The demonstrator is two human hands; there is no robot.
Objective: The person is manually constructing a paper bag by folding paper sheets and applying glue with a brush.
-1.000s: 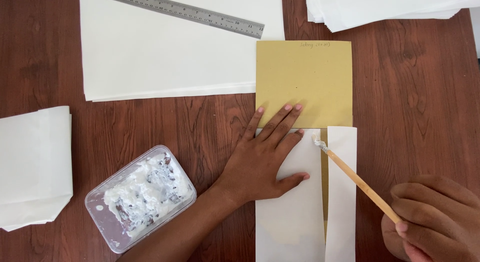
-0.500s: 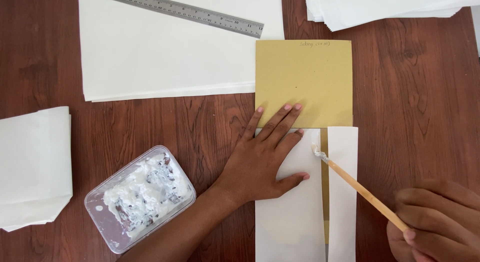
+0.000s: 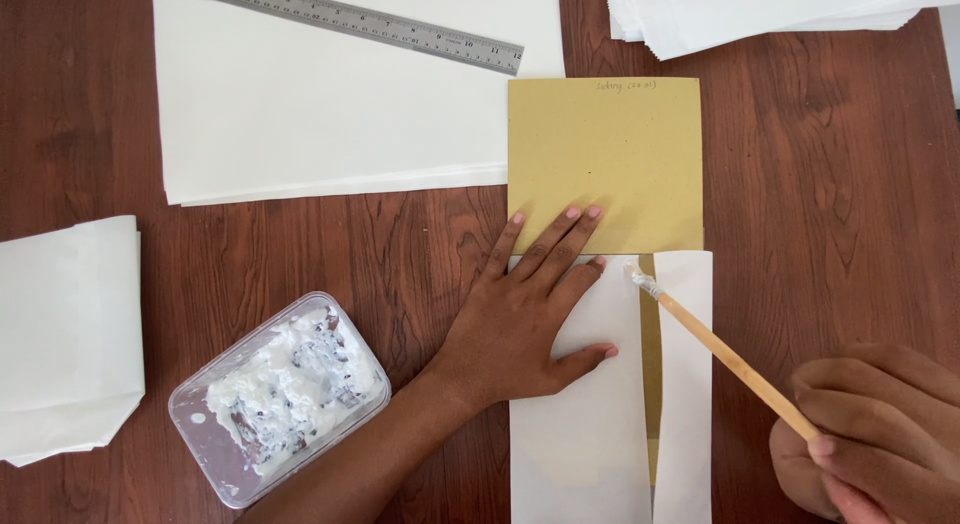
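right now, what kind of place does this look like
Probably a craft or paper-goods work table. A brown wooden tabletop holds stacks of white paper, a metal ruler and a plastic tub of white paste. The right hand holds a paste brush over folded white paper on tan card.

A steel ruler [image 3: 357, 25] lay slantwise on a large white sheet [image 3: 330, 124], up and left of the grip. A stack of white papers [image 3: 770, 14] sat above it, and folded white paper [image 3: 65, 334] far left on the wooden table [image 3: 850, 184].
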